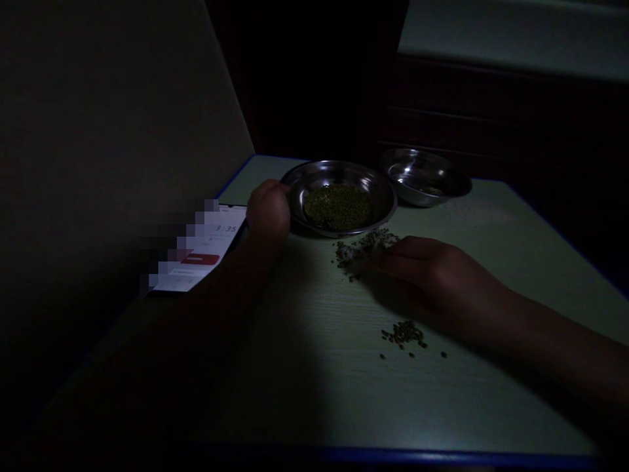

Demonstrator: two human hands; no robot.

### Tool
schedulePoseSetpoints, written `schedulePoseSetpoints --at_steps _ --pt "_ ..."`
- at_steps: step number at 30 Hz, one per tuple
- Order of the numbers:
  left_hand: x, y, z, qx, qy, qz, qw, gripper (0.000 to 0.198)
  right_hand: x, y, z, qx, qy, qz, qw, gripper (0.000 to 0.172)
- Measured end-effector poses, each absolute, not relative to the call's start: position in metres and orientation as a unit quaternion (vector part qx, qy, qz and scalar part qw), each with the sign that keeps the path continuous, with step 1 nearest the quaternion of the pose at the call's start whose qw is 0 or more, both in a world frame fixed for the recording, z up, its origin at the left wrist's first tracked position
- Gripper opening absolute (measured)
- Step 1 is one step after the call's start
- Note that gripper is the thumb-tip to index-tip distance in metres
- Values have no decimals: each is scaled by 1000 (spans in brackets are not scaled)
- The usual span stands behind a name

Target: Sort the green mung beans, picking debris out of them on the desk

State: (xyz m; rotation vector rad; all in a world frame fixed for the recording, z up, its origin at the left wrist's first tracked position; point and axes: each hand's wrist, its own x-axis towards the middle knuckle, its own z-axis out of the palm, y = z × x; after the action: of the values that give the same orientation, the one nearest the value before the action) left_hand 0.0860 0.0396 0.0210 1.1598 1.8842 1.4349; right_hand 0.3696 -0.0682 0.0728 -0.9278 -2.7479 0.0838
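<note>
My left hand is closed at the left rim of a shallow steel bowl, with its fingers curled over the edge. Small green beans, like mung beans, cover the bottom of that bowl. In front of it, a loose pile of mixed beans and whitish grains lies on the table. My right hand reaches into this pile from the right, fingertips pressed together at its edge; whatever they pinch is hidden. Nearer to me lies a smaller heap of darker beans, with a few strays around it.
A second steel bowl stands at the back right, with a little something at its bottom. Pale grains are spread beside it. A lit phone lies at the left, by the wall. The pale green table has blue edges; the light is dim.
</note>
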Motion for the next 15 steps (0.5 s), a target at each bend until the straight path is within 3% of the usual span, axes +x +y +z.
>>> schedulePoseSetpoints --at_steps 9,15 --pt "84 42 19 428 687 529 257 3 379 -72 64 -319 -935 30 149 53" --pt "88 38 24 431 671 548 253 17 378 -72 70 -304 -945 21 119 46"
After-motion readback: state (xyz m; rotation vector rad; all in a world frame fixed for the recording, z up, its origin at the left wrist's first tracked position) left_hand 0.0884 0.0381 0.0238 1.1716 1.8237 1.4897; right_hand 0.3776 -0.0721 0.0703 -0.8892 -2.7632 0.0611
